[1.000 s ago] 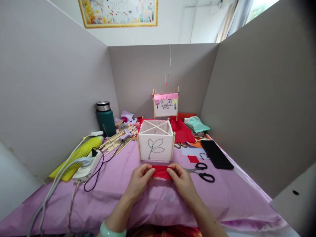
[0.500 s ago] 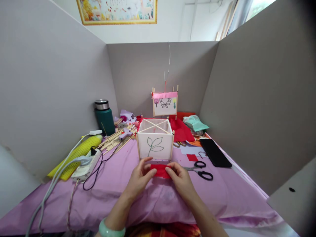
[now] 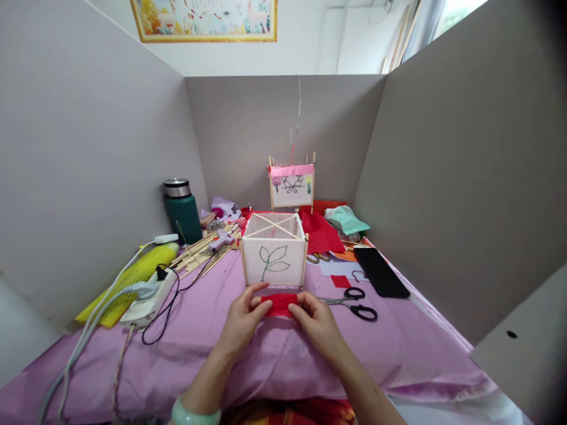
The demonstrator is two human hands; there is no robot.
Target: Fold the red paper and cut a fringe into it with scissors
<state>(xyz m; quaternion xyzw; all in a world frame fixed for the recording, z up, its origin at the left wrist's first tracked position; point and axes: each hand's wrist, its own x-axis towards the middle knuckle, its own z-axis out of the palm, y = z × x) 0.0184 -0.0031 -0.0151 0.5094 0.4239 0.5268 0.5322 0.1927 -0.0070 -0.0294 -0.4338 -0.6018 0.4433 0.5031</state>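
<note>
A small strip of red fabric (image 3: 280, 305) is stretched between my two hands, just in front of a white box-shaped lantern (image 3: 273, 260). My left hand (image 3: 245, 316) pinches its left end between thumb and fingers. At the right end, my right hand (image 3: 315, 319) grips it the same way. The lantern has wooden sticks at its corners, crossed sticks over its top and a green leaf drawing on the front. Black-handled scissors (image 3: 354, 304) lie beside my right hand, their blade tips partly hidden by it. A red square piece (image 3: 341, 281) rests behind them.
On the left are a green bottle (image 3: 182, 212), a power strip (image 3: 148, 301) with cables, wooden sticks (image 3: 199, 255) and a glue gun (image 3: 220, 240). A decorated lantern (image 3: 292, 188) hangs behind. A black phone (image 3: 381, 273) lies right. Grey partitions (image 3: 283, 112) enclose the table.
The camera view has shifted slightly, so everything sits a little further left. Both hands still hold the red fabric strip in nearly the same pose.
</note>
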